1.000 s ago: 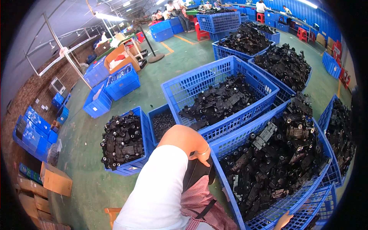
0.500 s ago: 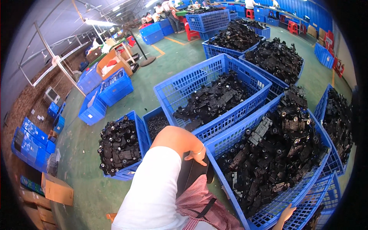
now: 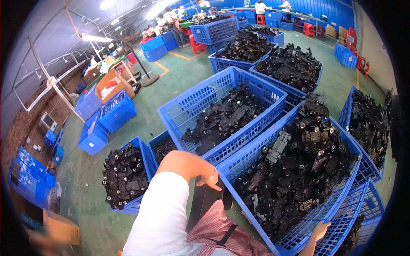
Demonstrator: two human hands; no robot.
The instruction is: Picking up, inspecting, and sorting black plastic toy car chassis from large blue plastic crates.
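A large blue plastic basket (image 3: 245, 208) stands before me, heaped with black toy-car chassis (image 3: 294, 183), some with wheels fitted. At its near right side, my right hand (image 3: 319, 231) has its fingers bent over the rim. My left hand (image 3: 209, 181) hangs beside the basket's left corner, elbow raised. Its fingers point down, the thumb stands apart, and nothing shows in it. Below that hand lies a dark surface (image 3: 200, 205) next to my red checked clothing (image 3: 213, 224); I cannot tell whether the hand rests on it. Another blue basket (image 3: 171, 121), partly filled with chassis, stands just beyond.
Left of me is a blue crate of chassis (image 3: 126, 177). More full baskets (image 3: 288, 68) stand ahead and along the right (image 3: 367, 128). Blue bins (image 3: 117, 113) and a cardboard box (image 3: 62, 226) stand at left. People (image 3: 168, 19) work far off. A blurred shape (image 3: 49, 243) shows lower left.
The view has turned a little, so the baskets and room sit further left in the picture. Both hands keep about the same posture. A blurred shape has appeared at the lower left.
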